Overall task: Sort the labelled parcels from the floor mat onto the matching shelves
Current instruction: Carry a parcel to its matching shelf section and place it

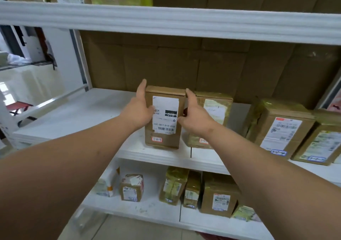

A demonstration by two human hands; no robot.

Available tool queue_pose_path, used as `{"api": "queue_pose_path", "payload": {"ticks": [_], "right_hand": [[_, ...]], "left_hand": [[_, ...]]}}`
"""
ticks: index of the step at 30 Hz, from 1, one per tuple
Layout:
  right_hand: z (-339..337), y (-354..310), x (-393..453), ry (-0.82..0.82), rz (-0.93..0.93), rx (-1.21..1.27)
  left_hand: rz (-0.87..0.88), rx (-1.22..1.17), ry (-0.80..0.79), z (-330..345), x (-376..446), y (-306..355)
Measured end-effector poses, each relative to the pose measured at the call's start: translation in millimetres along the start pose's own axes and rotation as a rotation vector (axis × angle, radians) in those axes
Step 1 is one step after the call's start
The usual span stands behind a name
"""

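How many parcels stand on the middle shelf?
4: the held parcel, one just right of it, and two at the right end. More may lie past the frame edge.

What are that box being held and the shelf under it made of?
The box looks like plain brown cardboard, matte, with folded flap edges and a glossy white paper label stuck on its face. The shelf looks like a white painted or laminated board, smooth with a slight sheen and grey scuffs; whether wood or metal lies beneath is unclear. Both hands, left and right, press its sides.
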State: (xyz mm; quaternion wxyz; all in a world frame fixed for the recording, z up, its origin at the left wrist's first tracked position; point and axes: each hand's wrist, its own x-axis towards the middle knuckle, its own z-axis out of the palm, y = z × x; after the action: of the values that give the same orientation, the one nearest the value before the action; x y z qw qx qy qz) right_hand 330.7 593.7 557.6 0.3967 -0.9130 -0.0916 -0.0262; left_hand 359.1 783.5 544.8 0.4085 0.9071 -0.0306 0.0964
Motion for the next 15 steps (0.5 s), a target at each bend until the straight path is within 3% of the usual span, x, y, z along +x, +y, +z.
{"api": "queue_pose_path", "payload": {"ticks": [8, 15], "right_hand": [[10, -19, 38, 0.104, 0.02, -0.271], [18, -30, 48, 0.114, 0.076, -0.351]], "left_hand": [[0.15, 0.253, -0.013, -14, 39, -10], [0.183, 0.267, -0.066, -18, 52, -18]]}}
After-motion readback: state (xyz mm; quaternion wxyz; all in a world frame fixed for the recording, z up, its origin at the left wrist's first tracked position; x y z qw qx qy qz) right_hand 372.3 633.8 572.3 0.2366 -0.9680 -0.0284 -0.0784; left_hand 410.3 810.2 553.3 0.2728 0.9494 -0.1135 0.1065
